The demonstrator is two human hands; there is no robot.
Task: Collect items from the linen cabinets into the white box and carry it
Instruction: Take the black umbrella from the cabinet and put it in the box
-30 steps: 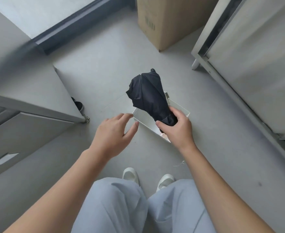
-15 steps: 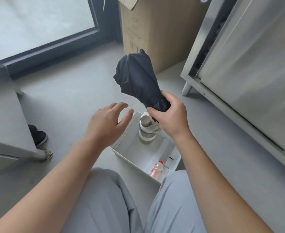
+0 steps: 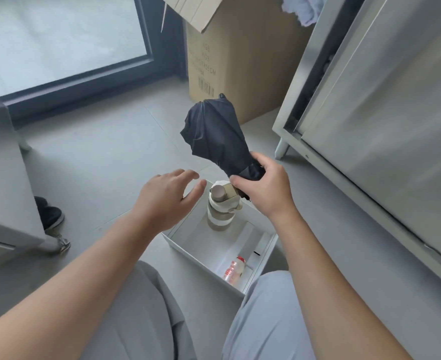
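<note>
A white box (image 3: pixel 188 252) sits on the grey floor between my knees. Inside it stand a beige and white bottle (image 3: pixel 222 211) at the far end and a small clear bottle with a red cap (image 3: pixel 235 268) lying near the front. My right hand (image 3: pixel 263 190) grips the lower end of a folded black umbrella (image 3: pixel 215 136), which points up and away above the box. My left hand (image 3: pixel 166 198) hovers to the left of the box's far corner, fingers relaxed and holding nothing.
A metal cabinet (image 3: pixel 385 120) with sliding doors stands on the right. A tall cardboard box (image 3: pixel 229 66) is behind, next to a dark-framed window (image 3: pixel 66 42). A grey cabinet (image 3: pixel 4 193) stands left, with a black shoe (image 3: pixel 49 213) beside it.
The view has tilted up, so the box's inside and its two bottles have come into sight. My right hand holds the umbrella a little higher above the box. My left hand stays near the box corner.
</note>
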